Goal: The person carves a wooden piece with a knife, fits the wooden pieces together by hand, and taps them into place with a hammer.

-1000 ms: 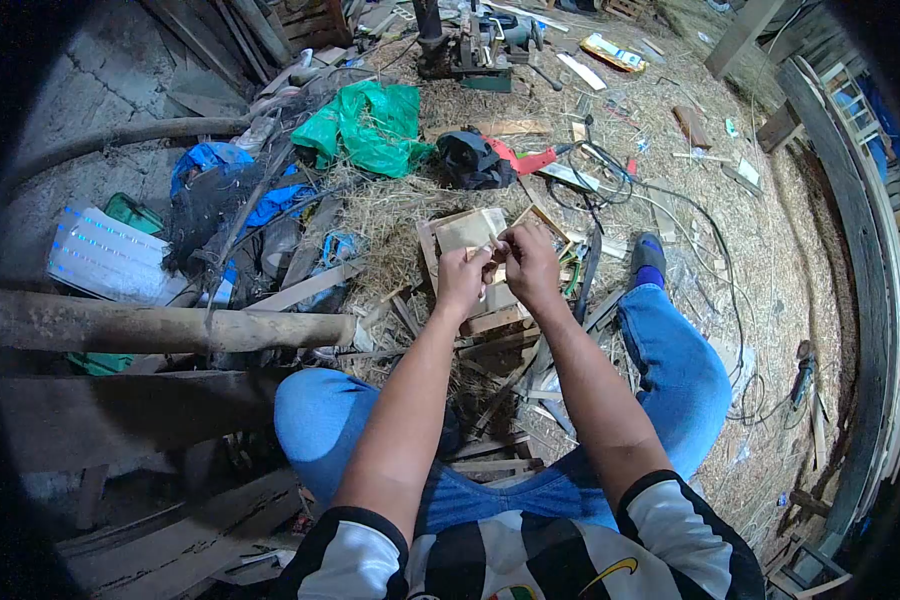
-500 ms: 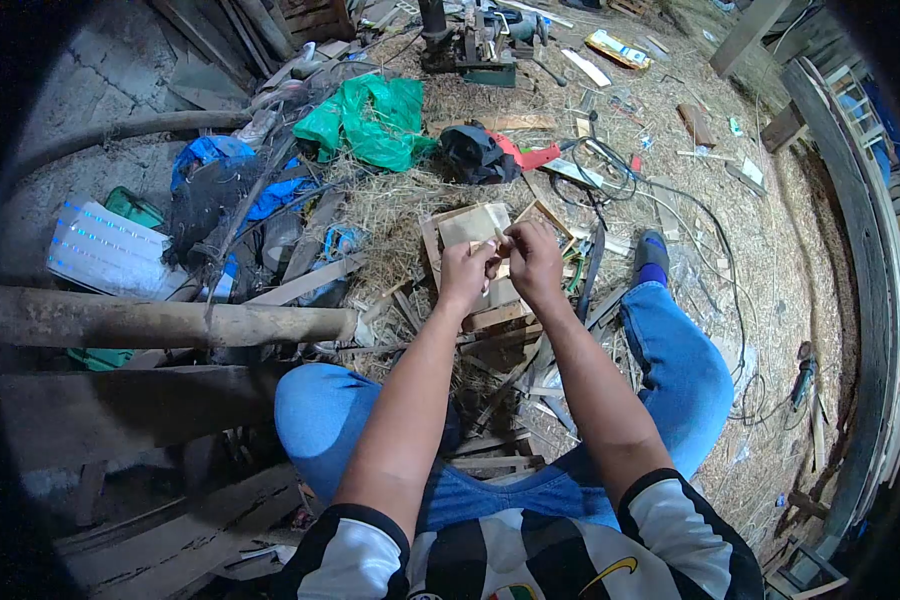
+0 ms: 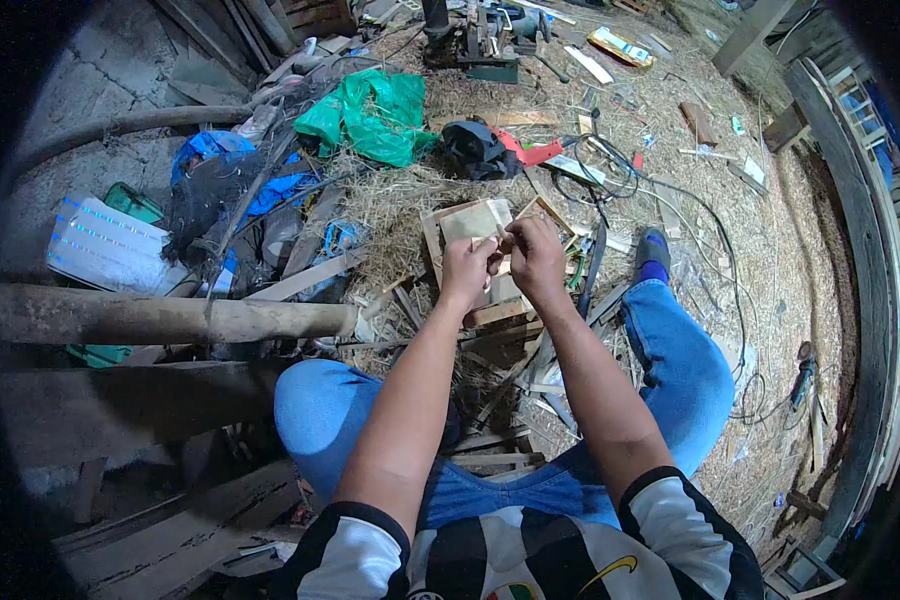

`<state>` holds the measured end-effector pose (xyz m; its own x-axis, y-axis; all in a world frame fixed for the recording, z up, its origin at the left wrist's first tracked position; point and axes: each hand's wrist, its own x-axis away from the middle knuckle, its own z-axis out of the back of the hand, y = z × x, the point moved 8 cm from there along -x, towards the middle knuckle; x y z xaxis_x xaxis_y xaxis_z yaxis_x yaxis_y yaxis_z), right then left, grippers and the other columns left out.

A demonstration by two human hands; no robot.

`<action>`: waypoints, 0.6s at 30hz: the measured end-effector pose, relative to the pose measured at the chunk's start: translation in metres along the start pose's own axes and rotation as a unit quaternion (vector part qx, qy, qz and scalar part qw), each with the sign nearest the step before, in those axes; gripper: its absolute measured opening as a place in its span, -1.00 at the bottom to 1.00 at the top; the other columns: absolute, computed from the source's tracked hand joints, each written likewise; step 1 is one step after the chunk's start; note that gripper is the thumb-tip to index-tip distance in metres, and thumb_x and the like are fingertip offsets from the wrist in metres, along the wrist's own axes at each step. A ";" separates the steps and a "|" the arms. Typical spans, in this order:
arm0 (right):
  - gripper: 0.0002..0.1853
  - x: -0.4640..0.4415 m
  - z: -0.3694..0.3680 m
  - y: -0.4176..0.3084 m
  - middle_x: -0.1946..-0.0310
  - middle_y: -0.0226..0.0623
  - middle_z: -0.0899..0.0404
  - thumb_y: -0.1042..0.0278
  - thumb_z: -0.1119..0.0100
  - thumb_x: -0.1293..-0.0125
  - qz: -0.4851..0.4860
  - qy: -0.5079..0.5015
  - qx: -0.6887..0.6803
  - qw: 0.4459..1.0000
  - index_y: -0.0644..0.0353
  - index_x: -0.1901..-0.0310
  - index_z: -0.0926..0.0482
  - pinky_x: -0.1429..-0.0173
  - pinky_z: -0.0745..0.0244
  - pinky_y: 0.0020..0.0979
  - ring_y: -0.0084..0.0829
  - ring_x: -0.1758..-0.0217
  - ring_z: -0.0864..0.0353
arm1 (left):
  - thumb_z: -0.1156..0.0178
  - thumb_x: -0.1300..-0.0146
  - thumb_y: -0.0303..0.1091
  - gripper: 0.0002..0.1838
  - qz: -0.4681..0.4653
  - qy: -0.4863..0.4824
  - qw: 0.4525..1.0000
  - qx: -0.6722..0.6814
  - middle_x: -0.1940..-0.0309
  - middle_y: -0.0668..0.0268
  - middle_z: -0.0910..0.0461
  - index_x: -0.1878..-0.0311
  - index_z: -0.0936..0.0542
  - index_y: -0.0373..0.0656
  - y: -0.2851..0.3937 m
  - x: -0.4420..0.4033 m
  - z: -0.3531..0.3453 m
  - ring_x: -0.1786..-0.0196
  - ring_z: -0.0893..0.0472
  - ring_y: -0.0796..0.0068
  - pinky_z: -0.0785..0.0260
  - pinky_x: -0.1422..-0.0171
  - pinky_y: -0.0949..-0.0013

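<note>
My left hand (image 3: 467, 272) and my right hand (image 3: 536, 258) are close together over a shallow wooden box (image 3: 434, 248). Both have their fingers curled inward and pinched at the tips. A small pale piece seems to sit between the fingertips, but the fingers cover most of it and its kind cannot be made out. Beneath the hands, a light flat panel (image 3: 468, 221) shows inside the box. Just right of the box, partly behind my right hand, lies a small wooden frame (image 3: 560, 214).
A green plastic bag (image 3: 375, 115) and a dark cloth bundle (image 3: 478, 150) lie beyond the box. Black cable (image 3: 710, 215) loops across the straw-covered ground at right. A thick pole (image 3: 170, 315) runs along the left. A power tool (image 3: 803, 376) rests at far right.
Both hands keep their pinch over the box with barely any finger movement. The whole view has shifted very slightly.
</note>
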<state>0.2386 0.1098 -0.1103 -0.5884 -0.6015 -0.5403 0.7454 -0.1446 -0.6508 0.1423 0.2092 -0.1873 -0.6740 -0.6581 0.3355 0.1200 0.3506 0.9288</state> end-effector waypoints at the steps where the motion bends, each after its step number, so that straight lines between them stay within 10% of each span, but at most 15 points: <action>1: -0.89 0.000 0.000 -0.001 0.34 -0.21 -0.56 0.51 -0.28 -0.14 0.001 -0.003 0.006 1.000 0.16 0.29 -0.58 0.17 -0.46 -0.12 -0.07 0.22 -0.55 | -0.22 -0.37 -0.26 -0.73 0.000 0.000 1.000 0.000 0.64 0.40 -0.51 0.44 -0.63 -0.20 0.002 0.001 0.000 0.69 -0.38 0.62 -0.12 0.63 0.45; 18: -0.90 0.003 -0.008 0.010 0.30 -0.15 -0.59 0.48 -0.28 -0.21 -0.038 -0.027 -0.010 0.999 0.18 0.25 -0.58 0.11 -0.47 -0.13 -0.05 0.16 -0.57 | -0.19 -0.41 -0.22 -0.73 0.014 -0.003 0.999 -0.034 0.63 0.37 -0.52 0.28 -0.63 -0.25 -0.005 -0.002 0.003 0.69 -0.42 0.61 -0.21 0.64 0.48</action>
<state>0.2417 0.1126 -0.1227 -0.6249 -0.6304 -0.4605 0.6925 -0.1754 -0.6997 0.1411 0.2107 -0.1932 -0.6736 -0.6455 0.3600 0.1876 0.3218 0.9281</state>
